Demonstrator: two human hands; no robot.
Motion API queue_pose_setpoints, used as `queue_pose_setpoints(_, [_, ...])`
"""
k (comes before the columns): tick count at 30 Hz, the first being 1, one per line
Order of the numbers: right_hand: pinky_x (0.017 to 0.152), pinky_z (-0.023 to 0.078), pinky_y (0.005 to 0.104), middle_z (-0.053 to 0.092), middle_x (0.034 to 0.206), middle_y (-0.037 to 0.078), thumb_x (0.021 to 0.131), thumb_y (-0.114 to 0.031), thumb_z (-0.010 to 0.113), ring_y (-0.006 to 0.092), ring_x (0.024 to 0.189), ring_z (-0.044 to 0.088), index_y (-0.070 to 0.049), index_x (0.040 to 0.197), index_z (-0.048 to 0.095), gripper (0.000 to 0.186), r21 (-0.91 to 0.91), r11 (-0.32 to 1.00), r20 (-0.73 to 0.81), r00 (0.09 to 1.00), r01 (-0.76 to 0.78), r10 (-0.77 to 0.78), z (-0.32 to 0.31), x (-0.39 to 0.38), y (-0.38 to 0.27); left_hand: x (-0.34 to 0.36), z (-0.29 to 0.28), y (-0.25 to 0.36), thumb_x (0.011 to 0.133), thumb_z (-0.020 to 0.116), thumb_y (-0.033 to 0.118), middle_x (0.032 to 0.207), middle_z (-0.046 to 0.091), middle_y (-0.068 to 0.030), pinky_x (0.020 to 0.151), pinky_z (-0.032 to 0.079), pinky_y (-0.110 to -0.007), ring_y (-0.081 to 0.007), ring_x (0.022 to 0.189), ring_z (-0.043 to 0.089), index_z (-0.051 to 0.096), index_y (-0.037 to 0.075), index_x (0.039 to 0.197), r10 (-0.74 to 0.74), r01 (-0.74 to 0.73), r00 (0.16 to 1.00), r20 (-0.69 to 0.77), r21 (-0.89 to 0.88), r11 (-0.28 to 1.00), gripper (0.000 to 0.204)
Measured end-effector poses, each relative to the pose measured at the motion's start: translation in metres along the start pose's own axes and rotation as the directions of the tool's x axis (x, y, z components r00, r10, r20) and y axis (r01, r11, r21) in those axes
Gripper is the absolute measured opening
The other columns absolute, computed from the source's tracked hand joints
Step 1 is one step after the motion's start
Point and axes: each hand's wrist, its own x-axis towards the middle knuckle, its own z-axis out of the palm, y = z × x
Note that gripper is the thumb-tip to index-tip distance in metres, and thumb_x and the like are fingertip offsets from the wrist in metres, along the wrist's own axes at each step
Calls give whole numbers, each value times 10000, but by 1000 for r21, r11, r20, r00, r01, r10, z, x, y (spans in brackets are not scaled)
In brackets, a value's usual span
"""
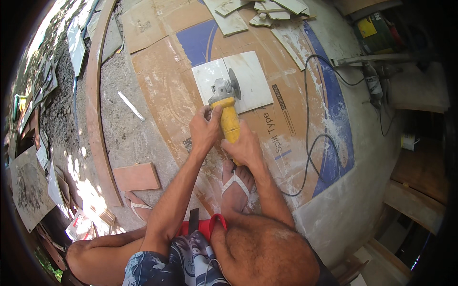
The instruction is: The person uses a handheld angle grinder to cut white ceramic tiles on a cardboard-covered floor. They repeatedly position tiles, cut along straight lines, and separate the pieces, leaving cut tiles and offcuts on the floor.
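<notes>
While both hands, left hand (204, 129) and right hand (244, 148), grip the yellow-handled angle grinder (225, 102), its long axis points straight away onto the square white tile (248, 81) on the flattened brown cardboard (162, 86).

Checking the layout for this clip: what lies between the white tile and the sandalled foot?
In the head view, both hands gripping the yellow grinder, over bare cardboard, between tile and foot.

Dusty concrete floor (124, 128) bearing flattened cardboard sheets (162, 90), on which rest a pale square tile (253, 81), broken tile offcuts (257, 12) and a black power cord (307, 143).
</notes>
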Motion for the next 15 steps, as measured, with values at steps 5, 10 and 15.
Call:
queue_pose_setpoints(5, [872,597,581,754,1029,369,807,-275,828,550,1007,750,50,1224,557,594,8,1000,9,1000,-9,9,0,-3,1,-4,-1,2,1061,753,458,1072,822,-209,871,613,-378,-248,961,794,728,-120,1295,8,-8,1000,-7,32,999,624])
queue_pose_setpoints(10, [863,596,588,750,1016,374,806,-276,827,559,994,746,52,1209,552,588,0,1000,7,1000,-6,6,1,-5,5,-8,0,4,1061,754,455,1046,824,-207,863,616,-379,-244,944,796,735,-119,1281,20,-20,1000,-6,32,999,614])
queue_pose_setpoints(15, [853,601,560,764,1034,326,792,-279,853,518,993,758,19,1213,597,576,-3,1000,-14,1000,-27,27,4,-7,9,-10,0,3,1064,749,459,1061,824,-210,870,617,-380,-246,953,797,732,-117,1292,3,-3,1000,5,30,1000,620])
